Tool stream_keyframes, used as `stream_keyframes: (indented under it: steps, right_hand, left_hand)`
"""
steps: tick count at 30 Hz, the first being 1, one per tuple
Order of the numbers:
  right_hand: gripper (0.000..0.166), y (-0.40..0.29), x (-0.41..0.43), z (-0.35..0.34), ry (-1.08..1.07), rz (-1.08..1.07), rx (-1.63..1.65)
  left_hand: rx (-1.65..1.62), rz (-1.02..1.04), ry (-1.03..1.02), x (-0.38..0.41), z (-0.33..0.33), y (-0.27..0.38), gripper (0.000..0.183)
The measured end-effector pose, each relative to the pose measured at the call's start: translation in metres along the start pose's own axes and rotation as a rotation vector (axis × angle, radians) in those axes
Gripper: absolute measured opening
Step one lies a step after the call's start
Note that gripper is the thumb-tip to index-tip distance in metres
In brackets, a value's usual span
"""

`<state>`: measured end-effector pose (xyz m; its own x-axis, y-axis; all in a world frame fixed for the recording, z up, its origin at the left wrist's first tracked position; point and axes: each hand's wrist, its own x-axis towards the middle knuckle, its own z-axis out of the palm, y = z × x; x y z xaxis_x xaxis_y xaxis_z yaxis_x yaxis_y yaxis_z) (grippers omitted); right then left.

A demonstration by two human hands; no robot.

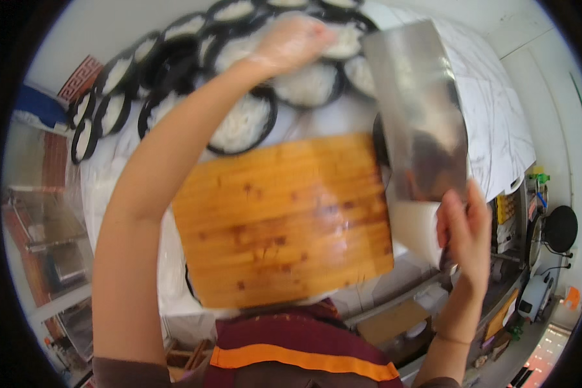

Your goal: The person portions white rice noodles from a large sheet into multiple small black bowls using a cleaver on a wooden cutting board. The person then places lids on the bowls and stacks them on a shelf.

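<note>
My left hand (296,43), blurred and seemingly in a clear plastic glove, reaches over black bowls of white noodle-like food, next to a filled bowl (342,42); whether it holds anything is unclear. My right hand (465,228) grips a broad metal cleaver (417,111) by its handle, the shiny blade raised at the right. Between my arms lies a wooden cutting board (291,218) with dark stains. Another bowl of white food (240,123) stands just beyond the board's far edge.
A white roll (417,230) stands right of the board. An empty-looking black bowl (172,63) sits among several filled ones at the back left. The marble-patterned tabletop (494,111) extends to the right. A shelf with a tan board (393,322) lies lower right.
</note>
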<state>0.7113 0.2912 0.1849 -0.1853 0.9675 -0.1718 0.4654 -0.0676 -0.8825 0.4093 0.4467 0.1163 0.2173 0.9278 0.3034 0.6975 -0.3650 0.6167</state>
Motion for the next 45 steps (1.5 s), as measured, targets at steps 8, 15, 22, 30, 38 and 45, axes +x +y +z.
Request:
stream_keyframes:
  steps: [8,15,22,30,38,45]
  right_hand:
    - [0.015,0.145,-0.162,0.042,-0.293,0.349,0.147]
    - [0.013,0.17,-0.227,0.067,-0.416,0.398,0.218]
    - [0.01,0.152,-0.22,0.101,-0.507,0.507,0.55]
    - [0.009,0.107,-0.137,0.111,-0.494,0.351,0.745]
    - [0.009,0.062,-0.066,0.13,-0.38,0.169,0.676]
    - [0.017,0.086,-0.062,0.109,-0.467,0.297,0.335]
  left_hand:
    - [-1.11,-0.985,-0.287,-0.274,0.016,0.073,0.032]
    - [-1.506,-1.093,-0.068,-0.347,0.074,0.107,0.042]
    - [-1.576,-1.023,0.092,-0.346,0.052,0.109,0.037]
    - [-1.467,-0.8,0.352,-0.323,-0.032,0.083,0.03]
    - [-1.274,-0.681,0.384,-0.227,-0.06,0.014,0.025]
    - [0.315,-0.366,-0.223,-0.154,-0.007,-0.057,0.027]
